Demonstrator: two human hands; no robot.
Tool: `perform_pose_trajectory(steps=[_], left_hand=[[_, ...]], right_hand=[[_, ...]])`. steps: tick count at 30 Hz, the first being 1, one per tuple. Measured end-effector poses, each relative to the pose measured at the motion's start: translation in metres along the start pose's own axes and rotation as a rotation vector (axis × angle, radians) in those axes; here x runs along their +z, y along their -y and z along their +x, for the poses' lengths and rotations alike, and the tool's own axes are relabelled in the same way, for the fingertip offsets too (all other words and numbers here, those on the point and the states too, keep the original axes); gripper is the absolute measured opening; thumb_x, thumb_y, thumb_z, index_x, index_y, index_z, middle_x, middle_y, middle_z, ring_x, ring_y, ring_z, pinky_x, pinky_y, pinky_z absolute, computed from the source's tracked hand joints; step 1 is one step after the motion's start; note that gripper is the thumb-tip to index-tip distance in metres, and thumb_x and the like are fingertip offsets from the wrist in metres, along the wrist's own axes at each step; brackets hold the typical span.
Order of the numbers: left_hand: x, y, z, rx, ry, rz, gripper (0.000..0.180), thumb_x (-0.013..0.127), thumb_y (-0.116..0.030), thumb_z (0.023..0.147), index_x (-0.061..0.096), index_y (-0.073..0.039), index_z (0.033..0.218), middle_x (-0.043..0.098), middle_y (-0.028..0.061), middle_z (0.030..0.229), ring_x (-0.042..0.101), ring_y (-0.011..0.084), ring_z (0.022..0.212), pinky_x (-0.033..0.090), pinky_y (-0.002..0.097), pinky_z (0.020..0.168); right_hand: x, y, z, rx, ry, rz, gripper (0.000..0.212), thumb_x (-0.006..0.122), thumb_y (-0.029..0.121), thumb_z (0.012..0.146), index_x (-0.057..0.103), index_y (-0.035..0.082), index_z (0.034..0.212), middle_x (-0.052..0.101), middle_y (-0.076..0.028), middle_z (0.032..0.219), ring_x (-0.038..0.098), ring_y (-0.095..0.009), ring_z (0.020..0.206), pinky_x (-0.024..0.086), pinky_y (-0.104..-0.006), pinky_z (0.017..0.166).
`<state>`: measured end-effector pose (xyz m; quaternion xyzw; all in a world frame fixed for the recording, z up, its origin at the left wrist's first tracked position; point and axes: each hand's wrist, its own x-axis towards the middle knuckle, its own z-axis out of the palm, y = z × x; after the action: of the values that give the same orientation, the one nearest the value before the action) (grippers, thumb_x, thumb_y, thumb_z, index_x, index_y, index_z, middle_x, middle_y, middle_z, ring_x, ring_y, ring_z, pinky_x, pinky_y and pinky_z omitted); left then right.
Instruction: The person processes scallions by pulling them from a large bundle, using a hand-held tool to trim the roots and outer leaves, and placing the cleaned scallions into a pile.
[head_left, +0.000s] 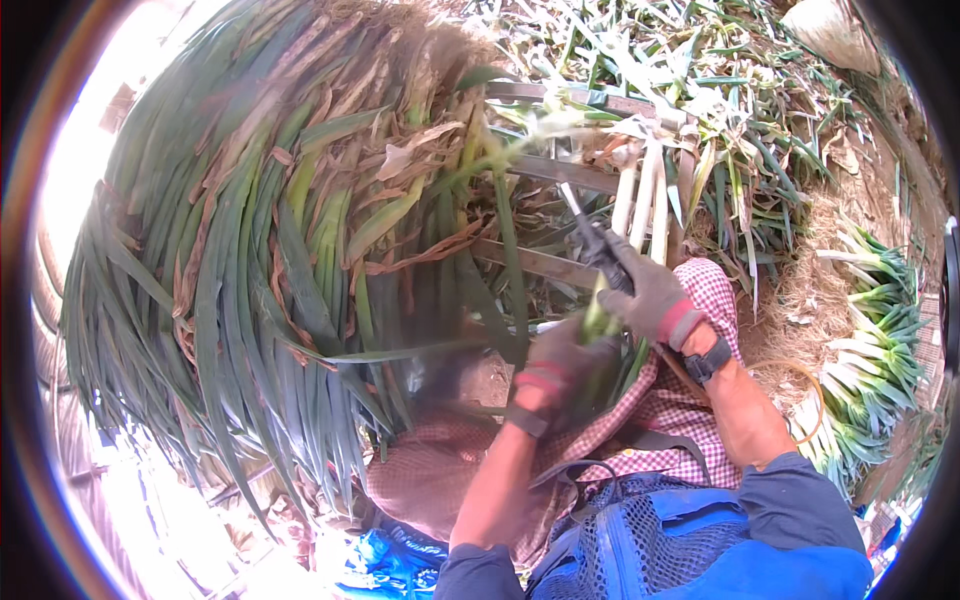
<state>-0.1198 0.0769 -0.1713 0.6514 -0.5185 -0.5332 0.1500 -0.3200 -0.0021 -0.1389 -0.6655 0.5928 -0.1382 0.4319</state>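
My left hand (565, 362), in a dark glove with a red cuff, is closed round the green part of some leeks (598, 318); it is slightly blurred. Several white leek stalks (655, 195) lie just beyond my hands, resting on wooden slats (565, 175). My right hand (655, 300), gloved too, grips a black blow gun (603, 255) with a thin pale nozzle that points away from me, beside the stalks. From under that hand a brown hose (684, 374) runs back toward my lap. Loose leaf pieces look smeared by motion near the nozzle.
A tall heap of untrimmed leeks (240, 240) fills the left side, leaves hanging down. Peeled leaves (720, 80) pile up beyond the slats. On the right, cleaned leeks (865, 350) lie in a row on the ground, with a yellow hose loop (818, 400) nearby.
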Motion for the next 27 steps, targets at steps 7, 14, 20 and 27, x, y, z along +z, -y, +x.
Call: perform_pose_trajectory(steps=[7,14,20,27], left_hand=[[-0.115,0.067,0.044,-0.15,-0.931,0.926,0.042,0.08,-0.034,0.091,0.073,-0.008,0.122,0.079,0.018,0.11,0.077,0.0412,0.099,0.063,0.0475,0.089],[-0.137,0.108,0.097,-0.179,-0.678,0.836,0.03,0.076,-0.023,0.085,0.071,-0.005,0.108,0.079,0.0245,0.101,0.077,0.0483,0.091,0.064,0.0537,0.081],[-0.072,0.089,0.078,-0.018,-0.523,0.392,0.019,0.073,-0.017,0.085,0.072,-0.004,0.098,0.077,0.0235,0.087,0.077,0.0442,0.084,0.061,0.0514,0.077],[-0.022,0.021,-0.026,-0.192,-0.152,0.227,0.024,0.078,-0.023,0.088,0.074,-0.008,0.106,0.079,0.024,0.101,0.076,0.0455,0.099,0.058,0.0535,0.087]], right_hand=[[0.004,0.008,-0.009,-0.078,0.126,0.092,0.092,0.075,0.033,0.095,0.033,0.011,0.174,0.073,-0.026,0.12,0.073,-0.043,0.109,0.057,-0.0483,0.103],[0.034,0.029,-0.01,-0.047,0.213,-0.097,0.104,0.079,0.027,0.087,0.028,0.022,0.177,0.07,-0.024,0.104,0.07,-0.045,0.101,0.055,-0.05,0.092],[0.012,0.014,-0.018,-0.076,0.239,-0.073,0.093,0.076,0.035,0.092,0.034,0.019,0.174,0.07,-0.029,0.109,0.072,-0.048,0.105,0.056,-0.0533,0.097],[0.002,0.009,-0.029,-0.251,0.099,0.03,0.091,0.078,0.033,0.091,0.039,0.009,0.17,0.071,-0.03,0.123,0.072,-0.047,0.111,0.056,-0.051,0.099]])
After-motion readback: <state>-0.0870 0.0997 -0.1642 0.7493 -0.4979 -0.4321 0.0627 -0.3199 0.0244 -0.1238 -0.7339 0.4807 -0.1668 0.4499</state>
